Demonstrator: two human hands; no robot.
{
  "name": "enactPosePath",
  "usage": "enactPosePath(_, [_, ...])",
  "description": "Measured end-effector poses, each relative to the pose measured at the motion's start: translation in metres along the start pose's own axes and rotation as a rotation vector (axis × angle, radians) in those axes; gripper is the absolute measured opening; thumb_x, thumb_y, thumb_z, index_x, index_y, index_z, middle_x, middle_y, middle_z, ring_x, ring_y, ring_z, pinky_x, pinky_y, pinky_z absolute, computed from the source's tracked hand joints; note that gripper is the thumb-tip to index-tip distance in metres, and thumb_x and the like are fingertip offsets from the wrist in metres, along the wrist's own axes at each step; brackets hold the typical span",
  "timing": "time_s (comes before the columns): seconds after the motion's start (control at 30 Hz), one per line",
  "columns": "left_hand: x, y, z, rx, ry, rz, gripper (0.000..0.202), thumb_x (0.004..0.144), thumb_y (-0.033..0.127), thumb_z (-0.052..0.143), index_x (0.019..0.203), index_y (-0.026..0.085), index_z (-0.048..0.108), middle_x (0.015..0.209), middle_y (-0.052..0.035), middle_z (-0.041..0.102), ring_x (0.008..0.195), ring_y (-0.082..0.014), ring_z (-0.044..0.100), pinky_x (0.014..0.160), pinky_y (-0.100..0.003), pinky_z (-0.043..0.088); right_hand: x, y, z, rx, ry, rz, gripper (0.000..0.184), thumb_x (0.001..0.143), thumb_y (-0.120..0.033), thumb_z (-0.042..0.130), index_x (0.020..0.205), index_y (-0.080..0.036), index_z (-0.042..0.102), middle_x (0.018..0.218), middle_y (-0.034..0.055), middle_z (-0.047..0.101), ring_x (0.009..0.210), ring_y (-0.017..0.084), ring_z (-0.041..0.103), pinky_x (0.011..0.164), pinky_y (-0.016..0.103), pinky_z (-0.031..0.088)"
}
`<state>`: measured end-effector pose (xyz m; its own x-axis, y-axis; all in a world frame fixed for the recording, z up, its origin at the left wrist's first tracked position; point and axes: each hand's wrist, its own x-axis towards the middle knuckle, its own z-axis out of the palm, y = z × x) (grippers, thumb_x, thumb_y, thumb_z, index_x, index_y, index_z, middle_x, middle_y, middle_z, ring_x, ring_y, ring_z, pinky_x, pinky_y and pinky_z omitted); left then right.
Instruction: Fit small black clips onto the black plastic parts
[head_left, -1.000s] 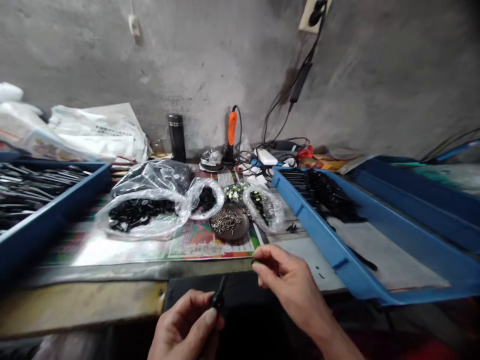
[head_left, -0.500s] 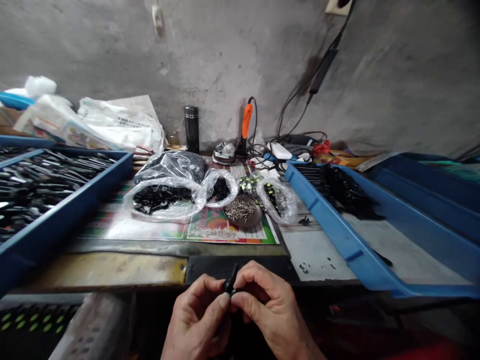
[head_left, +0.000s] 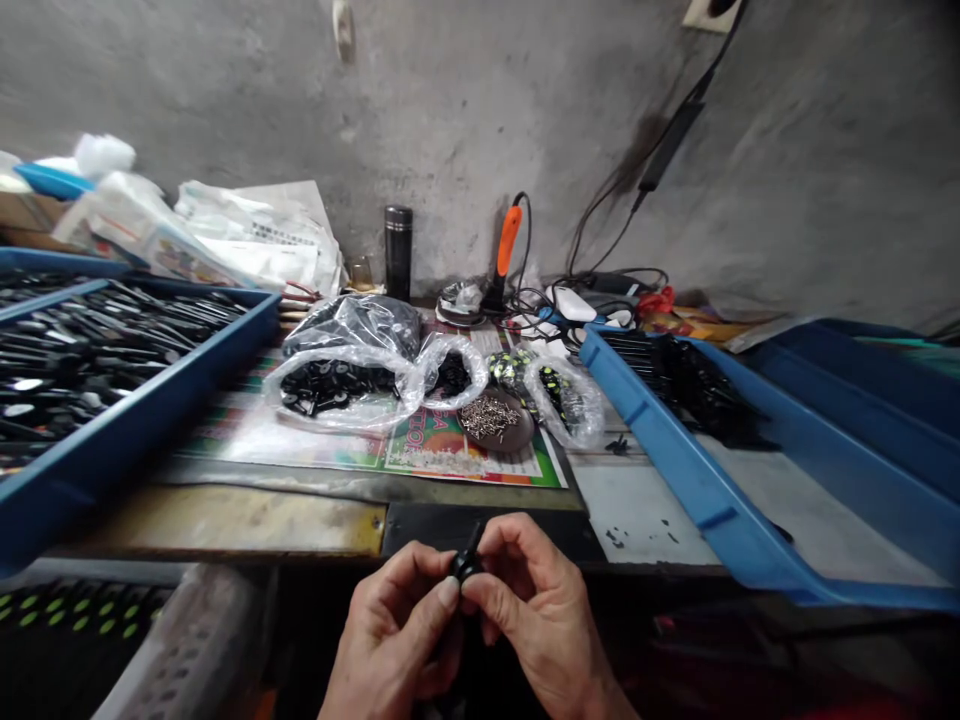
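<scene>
Your left hand (head_left: 386, 630) and your right hand (head_left: 536, 610) meet low in the view, just off the near edge of the worktop (head_left: 637, 510). Between them is a small black plastic part (head_left: 466, 566), a thin stem rising from a rounded body; too small to tell its exact kind. Left grip: thumb and fingers pressed together, pinching the part. Right grip: fingers curled in, pressing on it from the other side.

Farther out, a printed paper sheet (head_left: 465, 462) lies on the worktop. On it sit a clear bag of black parts (head_left: 337, 388), a smaller clear bag of black parts (head_left: 451, 374), a black plastic bag (head_left: 360, 325), and a brown dish heaped with small screws (head_left: 496, 420). Just right of the dish is a clear bag of black and green-dotted pieces (head_left: 562, 400).

To your left, a blue tray (head_left: 161, 405) holds rows of long black pieces. To your right, another blue tray (head_left: 697, 470) holds a black heap (head_left: 694, 385) at its far end.

At the back, against the concrete wall (head_left: 480, 100), stand a black flask (head_left: 398, 250) and an orange-handled tool (head_left: 508, 240) amid tangled cables (head_left: 600, 285).
</scene>
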<state>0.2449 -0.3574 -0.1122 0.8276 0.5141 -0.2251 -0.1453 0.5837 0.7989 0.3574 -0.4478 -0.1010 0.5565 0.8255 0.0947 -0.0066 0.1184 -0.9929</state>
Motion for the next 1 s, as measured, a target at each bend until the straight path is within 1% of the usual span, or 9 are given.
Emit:
enactPosePath(0.13, [0.0008, 0.0006, -0.0018, 0.016, 0.002, -0.018, 0.037, 0.073, 0.046, 0.082, 0.082, 0.015, 0.064, 0.059, 0.0009, 0.063, 0.037, -0.0012, 0.037, 0.036, -0.012, 0.026, 0.0013, 0.0022, 0.0015, 0.051, -0.009, 0.027, 0.021, 0.086, -0.029, 0.072, 0.084, -0.02, 0.052, 0.072, -0.0059, 0.053, 0.052, 0.006, 0.047, 0.045, 0.013, 0.04])
enactPosePath(0.2, [0.0002, 0.0015, -0.0015, 0.022, 0.017, -0.022, 0.038, 0.071, 0.047, 0.082, 0.082, 0.015, 0.064, 0.058, 0.0013, 0.062, 0.037, -0.0016, 0.037, 0.036, -0.013, 0.027, 0.0021, 0.002, 0.0008, 0.039, -0.006, 0.034, 0.023, 0.085, -0.029, 0.073, 0.085, -0.021, 0.051, 0.072, -0.0062, 0.052, 0.053, 0.007, 0.048, 0.046, 0.014, 0.041])
enactPosePath(0.33, [-0.002, 0.0031, 0.0009, 0.008, 0.059, -0.014, 0.037, 0.07, 0.045, 0.084, 0.081, 0.015, 0.064, 0.055, 0.0051, 0.056, 0.038, -0.0018, 0.037, 0.036, -0.012, 0.025, 0.0031, -0.0005, -0.002, -0.115, -0.032, -0.009, 0.015, 0.087, -0.026, 0.068, 0.083, -0.019, 0.056, 0.07, -0.004, 0.054, 0.057, 0.009, 0.051, 0.051, 0.016, 0.043])
enactPosePath(0.43, [-0.0021, 0.0023, 0.0013, 0.005, 0.057, -0.013, 0.037, 0.071, 0.045, 0.083, 0.083, 0.015, 0.065, 0.055, 0.0045, 0.057, 0.039, -0.002, 0.037, 0.037, -0.013, 0.025, 0.0031, -0.0021, -0.0036, -0.188, -0.049, -0.054, 0.013, 0.087, -0.024, 0.068, 0.079, -0.018, 0.06, 0.071, -0.0027, 0.055, 0.058, 0.01, 0.052, 0.052, 0.017, 0.043])
enactPosePath(0.57, [-0.0007, 0.0002, 0.0, 0.012, 0.044, -0.005, 0.037, 0.072, 0.045, 0.082, 0.086, 0.015, 0.065, 0.054, 0.0042, 0.058, 0.038, -0.002, 0.036, 0.037, -0.014, 0.025, 0.0023, -0.0011, -0.0039, -0.118, -0.035, -0.033, 0.013, 0.083, -0.023, 0.072, 0.077, -0.018, 0.062, 0.07, -0.0039, 0.053, 0.053, 0.008, 0.05, 0.049, 0.016, 0.043])
enactPosePath(0.77, [-0.0021, 0.0005, 0.0001, 0.022, 0.047, -0.017, 0.038, 0.072, 0.046, 0.082, 0.084, 0.015, 0.064, 0.056, 0.0026, 0.06, 0.038, -0.0022, 0.037, 0.038, -0.014, 0.027, 0.0019, 0.0022, -0.0031, 0.021, -0.063, 0.041, 0.015, 0.083, -0.025, 0.075, 0.08, -0.019, 0.061, 0.066, -0.0045, 0.058, 0.051, 0.007, 0.051, 0.048, 0.014, 0.044])
enactPosePath(0.93, [-0.0025, 0.0005, -0.001, 0.025, 0.046, -0.011, 0.037, 0.073, 0.045, 0.081, 0.085, 0.015, 0.064, 0.054, 0.0029, 0.06, 0.038, -0.0022, 0.037, 0.037, -0.014, 0.026, 0.0002, 0.003, -0.0006, 0.031, -0.044, 0.047, 0.018, 0.083, -0.028, 0.076, 0.081, -0.017, 0.061, 0.066, -0.0041, 0.058, 0.05, 0.006, 0.051, 0.048, 0.013, 0.044])
enactPosePath(1.0, [-0.0026, 0.0005, -0.0014, 0.033, 0.037, -0.015, 0.036, 0.074, 0.044, 0.081, 0.084, 0.014, 0.064, 0.054, 0.0021, 0.061, 0.038, -0.002, 0.036, 0.038, -0.014, 0.026, 0.0002, 0.0034, 0.0009, 0.046, -0.028, 0.046, 0.021, 0.083, -0.03, 0.076, 0.082, -0.017, 0.059, 0.066, -0.0042, 0.058, 0.049, 0.006, 0.051, 0.047, 0.013, 0.044])
